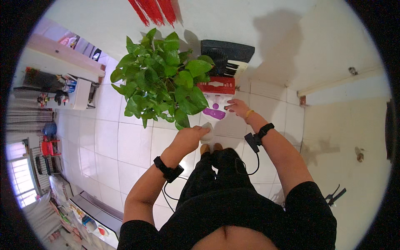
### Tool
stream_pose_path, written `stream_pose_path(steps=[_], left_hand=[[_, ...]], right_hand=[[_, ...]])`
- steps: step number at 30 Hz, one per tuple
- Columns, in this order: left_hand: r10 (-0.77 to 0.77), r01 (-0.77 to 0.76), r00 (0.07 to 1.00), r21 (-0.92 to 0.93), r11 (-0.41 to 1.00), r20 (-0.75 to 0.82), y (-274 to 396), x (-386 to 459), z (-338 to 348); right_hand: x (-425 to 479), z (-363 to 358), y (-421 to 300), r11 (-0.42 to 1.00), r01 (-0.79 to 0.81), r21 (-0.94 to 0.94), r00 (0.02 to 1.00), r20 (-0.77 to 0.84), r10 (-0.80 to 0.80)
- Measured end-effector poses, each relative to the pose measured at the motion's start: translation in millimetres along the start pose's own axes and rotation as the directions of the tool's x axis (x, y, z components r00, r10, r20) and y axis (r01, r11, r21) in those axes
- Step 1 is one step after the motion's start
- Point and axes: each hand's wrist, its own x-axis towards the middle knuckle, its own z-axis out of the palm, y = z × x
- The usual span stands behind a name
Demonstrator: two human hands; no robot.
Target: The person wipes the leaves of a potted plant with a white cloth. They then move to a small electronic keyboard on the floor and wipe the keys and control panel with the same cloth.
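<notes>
Below a potted plant with broad green leaves (162, 81), my left hand (190, 137) grips a small whitish cloth or tissue (207, 132). My right hand (237, 107) is stretched forward, its fingers slightly bent beside a white object with purple foot-shaped pads (214, 113), perhaps a foot massager or scale. Something small and dark shows at the fingertips, too small to name. A red box or panel (218, 86) adjoins the white object. Behind it an electronic keyboard (232, 57) leans against the wall. Leaves partly hide the keyboard and the red part.
A white wall with a red tassel (156, 11) rises in front. White floor tiles (134, 140) lie around my feet. To the left stand a white cabinet (83, 93) and a red chair (50, 147). A cluttered table (93, 218) is at the lower left. Cables hang from both wrist straps.
</notes>
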Motion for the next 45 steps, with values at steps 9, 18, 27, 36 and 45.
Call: stream_pose_path(steps=[9, 18, 27, 36, 45], left_hand=[[-0.090, 0.090, 0.996, -0.129, 0.988, 0.008, 2.4, 49.5, 6.7], [-0.318, 0.318, 0.947, -0.254, 0.913, 0.045, 12.5, 119.5, 51.1], [-0.552, 0.452, 0.826, -0.450, 0.770, -0.117, 20.3, 108.5, 77.2], [-0.651, 0.496, 0.742, -0.520, 0.695, -0.163, 25.2, 98.9, 101.5], [-0.574, 0.465, 0.799, -0.421, 0.779, -0.178, 36.9, 89.4, 85.0]], right_hand=[[138.5, -23.1, 50.4, 0.911, 0.334, -0.241, 0.943, 0.090, -0.322], [244.7, -36.2, 53.5, 0.802, 0.283, -0.526, 0.950, 0.270, -0.159], [327.1, -3.7, 40.8, 0.712, 0.272, -0.648, 0.940, 0.338, -0.051], [390.0, 27.1, 112.8, 0.591, 0.595, -0.545, 0.797, 0.498, -0.342], [305.3, 1.5, 81.9, 0.582, 0.254, -0.772, 0.939, 0.341, 0.044]])
